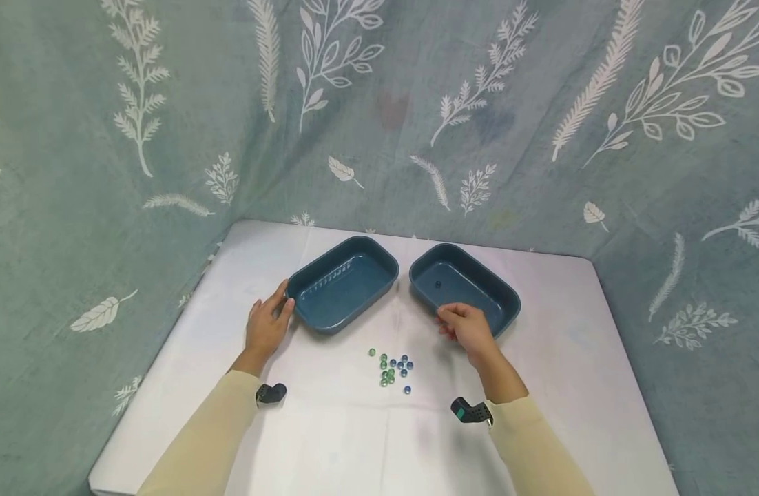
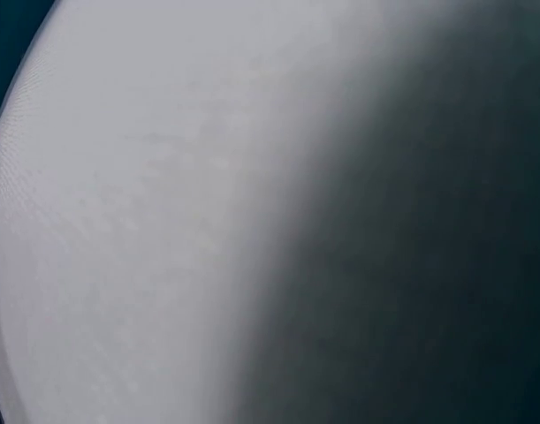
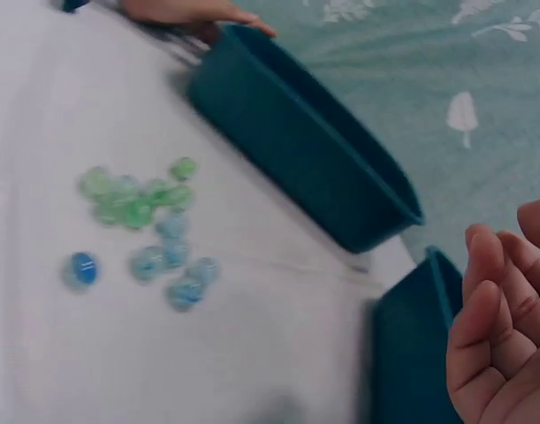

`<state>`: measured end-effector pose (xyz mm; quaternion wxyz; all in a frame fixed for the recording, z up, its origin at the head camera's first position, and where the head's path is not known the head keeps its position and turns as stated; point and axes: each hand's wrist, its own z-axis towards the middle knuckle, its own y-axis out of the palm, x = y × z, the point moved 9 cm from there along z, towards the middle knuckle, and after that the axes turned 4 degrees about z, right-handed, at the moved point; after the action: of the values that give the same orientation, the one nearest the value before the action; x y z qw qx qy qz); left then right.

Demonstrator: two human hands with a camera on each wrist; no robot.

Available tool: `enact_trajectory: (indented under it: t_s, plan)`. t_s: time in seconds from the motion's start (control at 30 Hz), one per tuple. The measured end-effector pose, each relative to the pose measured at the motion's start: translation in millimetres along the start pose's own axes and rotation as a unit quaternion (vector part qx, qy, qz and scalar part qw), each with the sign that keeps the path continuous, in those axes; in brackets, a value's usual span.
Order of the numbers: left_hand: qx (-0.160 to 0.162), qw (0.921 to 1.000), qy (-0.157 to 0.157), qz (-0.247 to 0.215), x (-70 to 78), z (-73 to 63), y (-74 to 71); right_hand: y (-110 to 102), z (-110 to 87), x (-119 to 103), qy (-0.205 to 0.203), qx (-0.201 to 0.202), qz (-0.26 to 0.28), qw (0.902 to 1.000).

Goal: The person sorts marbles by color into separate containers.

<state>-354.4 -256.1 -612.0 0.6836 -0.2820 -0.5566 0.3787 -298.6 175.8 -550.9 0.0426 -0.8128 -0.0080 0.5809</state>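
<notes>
My left hand (image 1: 269,327) rests at the left end of the left blue tray (image 1: 327,326), its fingers and thumb fairly straight along the rim. Over the near edge of the right blue tray (image 1: 510,303) hovers my right hand (image 1: 466,326), fingers loosely bent. Seen from the right wrist, its fingertips (image 3: 483,256) stand a little apart from the thumb, and nothing shows between them. A single dark marble (image 1: 438,284) lies inside the right tray. On the white cloth between my hands are several green marbles (image 1: 383,375) and several blue marbles (image 1: 404,365).
One blue marble (image 1: 407,390) sits apart, nearer to me. The white-covered table (image 1: 330,427) meets a leaf-patterned green cloth (image 1: 392,165) at the back and sides. Mostly white cloth and dark blur fill the left wrist view.
</notes>
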Motion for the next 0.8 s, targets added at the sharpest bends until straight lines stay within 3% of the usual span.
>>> enact_trajectory:
  t_s: [0.2,0.5,0.8]
  plan:
    - [-0.011,0.9999,-0.01,0.008,-0.1,1.2,1.4,11.9,-6.8,18.9,0.007,-0.017,-0.027,0.9995]
    - [0.006,0.9999,0.007,-0.009,4.6,4.2,4.4,20.3,-4.9,48.6,-0.003,-0.042,-0.084,0.9956]
    - [0.01,0.9999,0.004,0.009,-2.0,1.0,2.0,41.5,-11.1,72.8,-0.011,-0.05,-0.136,0.9893]
